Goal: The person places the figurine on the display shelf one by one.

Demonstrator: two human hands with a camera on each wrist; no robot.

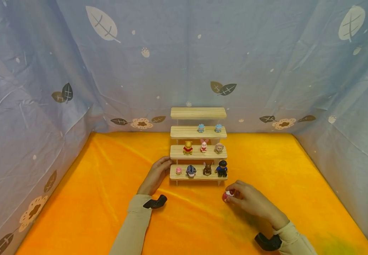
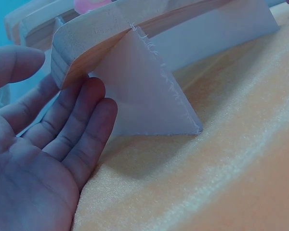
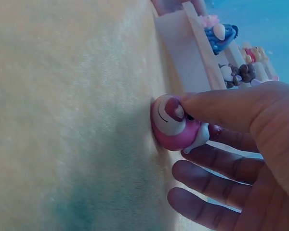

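My right hand (image 1: 255,201) pinches a small pink bear figurine (image 3: 172,120) between thumb and index finger, low over the cloth at the right front of a wooden tiered shelf (image 1: 198,113). White muzzle and dark red nose show in the right wrist view; the other fingers stay loosely extended. My left hand (image 1: 158,174) is at the left end of the lowest tier. In the left wrist view its fingers (image 2: 94,113) touch the board's end near the white side support (image 2: 144,96), without wrapping round it.
The bottom tier bears several figurines, among them a pink one (image 1: 179,170), a donkey (image 1: 191,171) and a dark-capped doll (image 1: 222,169). A yellow bear (image 1: 188,148) is above; two blue figurines (image 1: 201,128) stand higher. Yellow cloth (image 1: 187,226) covers the table; patterned curtains (image 1: 158,71) surround it.
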